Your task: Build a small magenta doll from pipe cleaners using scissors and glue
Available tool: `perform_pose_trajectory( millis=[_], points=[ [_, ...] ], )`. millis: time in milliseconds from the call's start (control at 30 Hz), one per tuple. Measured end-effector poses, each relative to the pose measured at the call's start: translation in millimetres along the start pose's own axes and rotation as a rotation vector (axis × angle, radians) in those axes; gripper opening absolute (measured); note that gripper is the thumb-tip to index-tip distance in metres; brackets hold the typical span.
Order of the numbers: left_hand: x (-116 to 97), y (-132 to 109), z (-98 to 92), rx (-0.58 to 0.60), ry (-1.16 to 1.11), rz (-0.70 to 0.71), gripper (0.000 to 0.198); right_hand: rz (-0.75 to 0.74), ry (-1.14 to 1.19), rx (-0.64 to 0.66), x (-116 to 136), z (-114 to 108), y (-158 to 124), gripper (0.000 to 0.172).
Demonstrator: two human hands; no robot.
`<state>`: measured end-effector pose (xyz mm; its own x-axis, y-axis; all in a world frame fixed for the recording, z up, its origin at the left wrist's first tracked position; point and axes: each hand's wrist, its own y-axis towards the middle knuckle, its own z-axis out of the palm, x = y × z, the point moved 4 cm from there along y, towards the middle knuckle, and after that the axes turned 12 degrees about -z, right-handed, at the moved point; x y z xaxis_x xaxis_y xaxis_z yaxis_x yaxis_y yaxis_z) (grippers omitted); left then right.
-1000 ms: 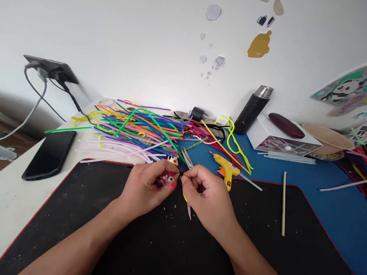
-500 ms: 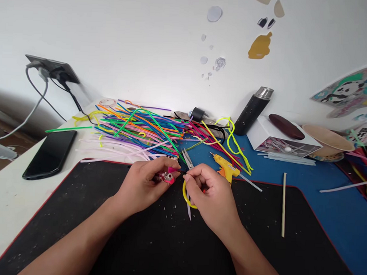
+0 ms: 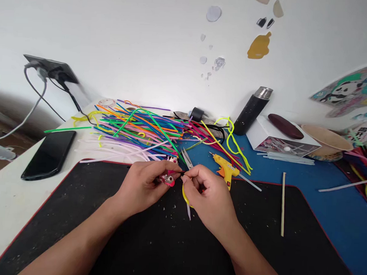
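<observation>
My left hand (image 3: 147, 178) is closed around a small pink and red object with a metal end (image 3: 169, 180); it looks like a lighter, though most of it is inside the fingers. My right hand (image 3: 207, 191) pinches a small black piece (image 3: 182, 174), seemingly pipe cleaner, at the tips of the left fingers. Beneath the right hand lie scissors with yellow handles (image 3: 185, 196), blades pointing away and handles partly covered. Just beyond the left fingers a small white, black and pink item (image 3: 172, 159) shows, too small to name.
Many coloured pipe cleaners (image 3: 141, 127) are heaped behind the hands. A yellow glue gun (image 3: 226, 167) lies to the right, near a wooden stick (image 3: 283, 204) on the black mat (image 3: 166, 250). A black flask (image 3: 253, 111), white box (image 3: 262, 135) and phone (image 3: 49, 155) are farther out.
The fingertips of both hands have drawn slightly closer together around the black piece. My right hand has shifted a little left, covering more of the yellow scissor handle.
</observation>
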<state>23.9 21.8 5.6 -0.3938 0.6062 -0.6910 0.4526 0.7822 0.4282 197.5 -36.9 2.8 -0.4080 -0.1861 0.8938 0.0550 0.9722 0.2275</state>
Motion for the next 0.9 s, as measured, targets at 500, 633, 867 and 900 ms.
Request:
perform_pose_trajectory(
  millis=[500,633,867,900],
  points=[
    [-2.1,-0.5,2.2,-0.009,0.052,0.021,0.011,-0.032,-0.029,0.007,-0.3,3.0,-1.1,0.013],
    [-1.2,-2.5,4.1,-0.019,0.066,0.026,0.011,-0.029,-0.028,0.007,-1.4,3.6,-1.1,0.013],
    [-1.6,-4.3,4.7,-0.038,0.115,0.031,0.009,-0.031,-0.042,0.002,-2.0,3.2,-0.9,0.013],
    [-1.6,-4.1,4.6,-0.039,0.117,0.032,0.009,-0.032,-0.041,0.003,-2.0,3.3,-0.9,0.013]
  ],
)
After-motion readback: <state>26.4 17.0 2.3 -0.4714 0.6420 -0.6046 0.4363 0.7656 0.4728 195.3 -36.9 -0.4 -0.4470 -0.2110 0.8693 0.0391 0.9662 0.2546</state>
